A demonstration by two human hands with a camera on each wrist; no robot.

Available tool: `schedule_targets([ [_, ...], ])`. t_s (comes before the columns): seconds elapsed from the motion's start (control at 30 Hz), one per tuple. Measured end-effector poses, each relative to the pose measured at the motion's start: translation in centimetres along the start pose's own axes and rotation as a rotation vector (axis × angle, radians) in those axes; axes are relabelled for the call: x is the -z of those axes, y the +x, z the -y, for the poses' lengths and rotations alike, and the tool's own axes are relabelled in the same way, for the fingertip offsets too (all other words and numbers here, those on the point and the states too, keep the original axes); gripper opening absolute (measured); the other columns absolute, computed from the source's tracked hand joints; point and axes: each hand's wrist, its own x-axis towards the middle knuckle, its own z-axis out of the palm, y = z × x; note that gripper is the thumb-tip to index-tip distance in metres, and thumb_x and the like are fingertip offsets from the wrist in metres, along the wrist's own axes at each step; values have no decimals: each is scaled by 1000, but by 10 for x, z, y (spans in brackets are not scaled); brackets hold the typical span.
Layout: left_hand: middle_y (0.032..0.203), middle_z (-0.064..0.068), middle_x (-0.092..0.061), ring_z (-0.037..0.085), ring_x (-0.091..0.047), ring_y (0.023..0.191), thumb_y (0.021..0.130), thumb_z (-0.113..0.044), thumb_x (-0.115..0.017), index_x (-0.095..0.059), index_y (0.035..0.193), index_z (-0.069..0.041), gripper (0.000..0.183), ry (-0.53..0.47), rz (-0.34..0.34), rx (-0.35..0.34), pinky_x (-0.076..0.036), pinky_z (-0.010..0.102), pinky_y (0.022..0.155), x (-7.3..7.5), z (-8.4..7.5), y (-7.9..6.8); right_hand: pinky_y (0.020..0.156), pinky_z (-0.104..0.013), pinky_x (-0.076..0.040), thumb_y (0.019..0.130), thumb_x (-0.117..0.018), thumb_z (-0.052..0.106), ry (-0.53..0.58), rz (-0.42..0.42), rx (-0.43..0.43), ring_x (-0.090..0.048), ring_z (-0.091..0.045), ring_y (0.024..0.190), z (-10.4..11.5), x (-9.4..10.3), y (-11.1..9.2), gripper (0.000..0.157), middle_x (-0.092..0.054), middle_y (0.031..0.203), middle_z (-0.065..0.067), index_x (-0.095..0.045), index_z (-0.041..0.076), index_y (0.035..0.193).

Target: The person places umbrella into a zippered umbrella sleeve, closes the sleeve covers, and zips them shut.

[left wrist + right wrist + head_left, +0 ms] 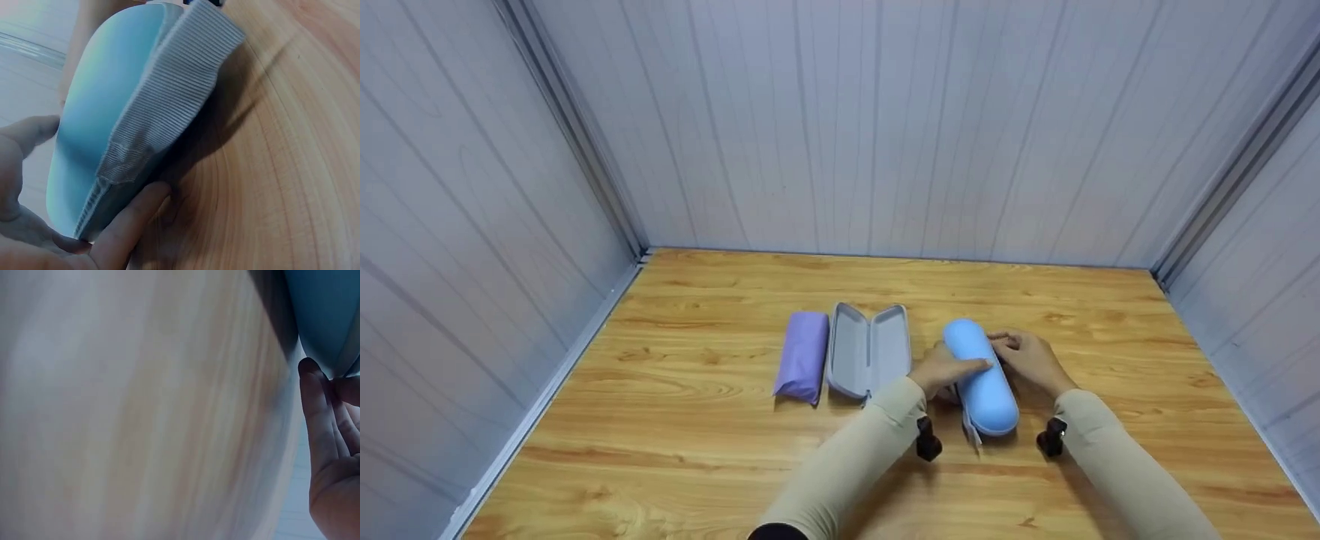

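A light blue, rounded hard glasses case (pixel 981 379) is held tilted over the wooden table, its long side running front to back. My left hand (pixel 943 369) grips it from the left, thumb over the top and fingers beneath the near side. A ribbed grey strap (pixel 169 84) hangs along the case's seam in the left wrist view. My right hand (pixel 1030 361) is at the far right edge of the case. In the right wrist view its thumb and fingers (pixel 318 410) come together in a pinch at the seam; what lies between the fingertips is hidden.
A grey zip case (pixel 889 349) lies spread open left of my hands, its two halves facing up. Beside it, farther left, is a purple wrapped packet (pixel 802 356). Pale panel walls (pixel 840 150) enclose the wooden table (pixel 682 420) at the back and sides.
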Motion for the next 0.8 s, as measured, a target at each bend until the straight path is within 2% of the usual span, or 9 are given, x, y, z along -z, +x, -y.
schedule_targets([
  [0.1, 108, 11, -52, 29, -56, 94, 73, -31, -76, -36, 133, -7, 76, -22, -7, -2, -51, 49, 63, -1, 0, 1, 74, -37, -51, 91, -56, 30, 35, 1, 8, -61, -21, 86, 2, 1, 0, 28, -65, 96, -6, -64, 11, 111],
  [0.23, 107, 11, -52, 29, -56, 94, 73, -30, -76, -37, 131, -8, 73, -39, -12, -3, -51, 48, 61, -3, 1, 3, 70, -35, -51, 92, -56, 25, 68, 3, 3, -60, -22, 85, 2, 1, 1, 24, -64, 99, -8, -64, 9, 108],
  [0.43, 108, 11, -52, 30, -56, 94, 73, -28, -76, -38, 130, -9, 72, -49, -9, 6, -52, 47, 60, -4, 2, 4, 70, -33, -51, 92, -56, 25, 38, 5, 7, -60, -21, 86, -2, 2, 2, 22, -63, 99, -8, -65, 9, 104],
  [0.67, 108, 13, -51, 31, -55, 95, 74, -28, -76, -37, 130, -6, 71, -56, 9, 9, -51, 48, 61, -3, 2, 3, 65, -32, -53, 91, -57, 18, 6, 2, 77, -63, -21, 80, -2, 4, -3, 18, -65, 97, -11, -65, 6, 101],
  [0.8, 108, 14, -52, 30, -55, 95, 74, -28, -75, -36, 130, -5, 72, -39, 11, 7, -52, 47, 61, -3, 4, 1, 64, -31, -53, 91, -58, 18, 7, 11, 74, -64, -20, 78, -3, 4, -5, 17, -65, 96, -10, -65, 7, 101],
])
